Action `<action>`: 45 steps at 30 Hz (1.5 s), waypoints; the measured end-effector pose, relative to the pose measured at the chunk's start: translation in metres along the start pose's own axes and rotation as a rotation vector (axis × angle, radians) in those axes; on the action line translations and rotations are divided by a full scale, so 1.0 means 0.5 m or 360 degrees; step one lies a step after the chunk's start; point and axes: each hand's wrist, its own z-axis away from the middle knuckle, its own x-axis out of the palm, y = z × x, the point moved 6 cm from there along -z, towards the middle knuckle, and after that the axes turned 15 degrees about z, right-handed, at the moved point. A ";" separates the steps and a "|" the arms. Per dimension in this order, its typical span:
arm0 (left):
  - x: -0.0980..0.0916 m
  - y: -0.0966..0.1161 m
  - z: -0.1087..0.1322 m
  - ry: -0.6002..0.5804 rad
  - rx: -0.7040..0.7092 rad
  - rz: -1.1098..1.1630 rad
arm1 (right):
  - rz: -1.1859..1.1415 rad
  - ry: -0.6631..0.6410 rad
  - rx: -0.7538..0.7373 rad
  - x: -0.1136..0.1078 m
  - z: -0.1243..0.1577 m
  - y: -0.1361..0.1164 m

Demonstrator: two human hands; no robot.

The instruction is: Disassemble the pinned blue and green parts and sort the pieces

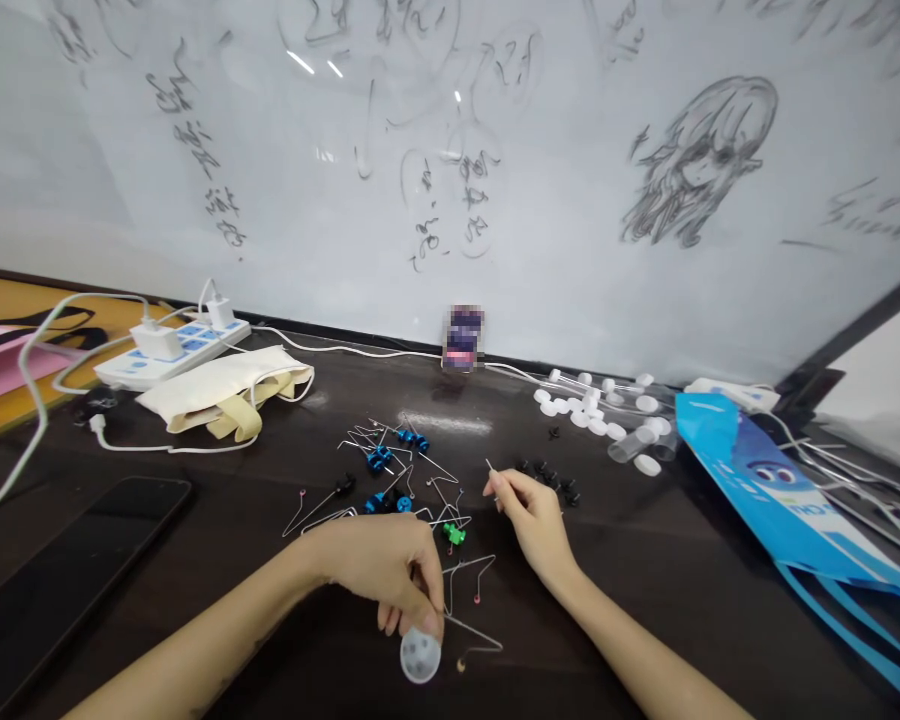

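Starting at the lower left of the frame, you've got a dark phone [75, 575] lying flat on the worktop [645, 540], with a white power strip [172, 352] and a cream cloth pouch [202, 390] up above it. Now, lower centre, here's your left hand [394, 565]: its grip is clamped on a round translucent piece [420, 657], dark spots showing across it. Just above sit the blue pieces [380, 459] among bent wires, and there's a green piece [454, 534] just right of your knuckles. On to your right hand [529, 520], right of centre: thumb and finger together, that grip pinched on a thin pale rod [488, 464], its tip poking up. Beside those knuckles lie small black pieces [544, 472]; farther right, white caps [585, 412] and clear tubes [630, 445], then a blue bag [787, 490] along the right side.
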 end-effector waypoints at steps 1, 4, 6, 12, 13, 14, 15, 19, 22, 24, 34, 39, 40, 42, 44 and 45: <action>0.001 -0.002 0.000 -0.0020 -0.0001 0.0018 | -0.0011 -0.0008 0.0003 0.000 0.000 0.000; 0.001 0.002 0.002 -0.0047 0.0001 0.0083 | -0.0049 -0.0017 0.0001 0.000 0.002 -0.002; -0.009 0.012 0.003 0.0052 0.0031 0.0060 | -0.0103 -0.0034 -0.0016 0.001 0.004 -0.005; -0.080 0.053 0.011 0.1111 0.0406 -0.0652 | -0.0279 -0.0104 0.0044 0.014 0.008 0.004; -0.083 0.051 0.009 0.1196 0.0399 -0.0736 | -0.0289 -0.0102 0.0060 0.015 0.007 0.006; -0.086 0.047 0.006 0.1259 0.0371 -0.0807 | -0.0296 -0.0098 0.0074 0.015 0.007 0.008; -0.087 0.043 0.004 0.1315 0.0339 -0.0871 | -0.0302 -0.0097 0.0082 0.016 0.007 0.009; -0.089 0.038 0.006 0.1448 0.0302 -0.0981 | -0.0289 -0.0101 0.0058 0.015 0.006 0.006; -0.095 0.045 0.017 0.1535 0.0337 -0.0920 | -0.0284 -0.0101 0.0038 0.015 0.005 0.005; -0.100 0.051 0.020 0.1525 0.0420 -0.0861 | -0.0307 -0.0110 0.0060 0.017 0.004 0.008; -0.136 0.049 -0.002 0.1449 0.0516 -0.0766 | -0.0365 -0.0135 0.0100 0.021 0.001 0.015; -0.185 0.085 -0.007 0.1877 0.0522 -0.1326 | -0.0396 -0.0110 0.0124 0.021 0.000 0.019; -0.194 0.086 -0.016 0.1916 0.0506 -0.1343 | -0.0407 -0.0107 0.0127 0.021 0.000 0.019; -0.209 0.086 -0.039 0.1945 0.0482 -0.1331 | -0.0425 -0.0099 0.0128 0.020 0.000 0.018; -0.217 0.086 -0.058 0.1949 0.0475 -0.1288 | -0.0435 -0.0092 0.0123 0.019 0.000 0.016; -0.220 0.087 -0.065 0.1944 0.0478 -0.1251 | -0.0438 -0.0090 0.0120 0.019 -0.001 0.016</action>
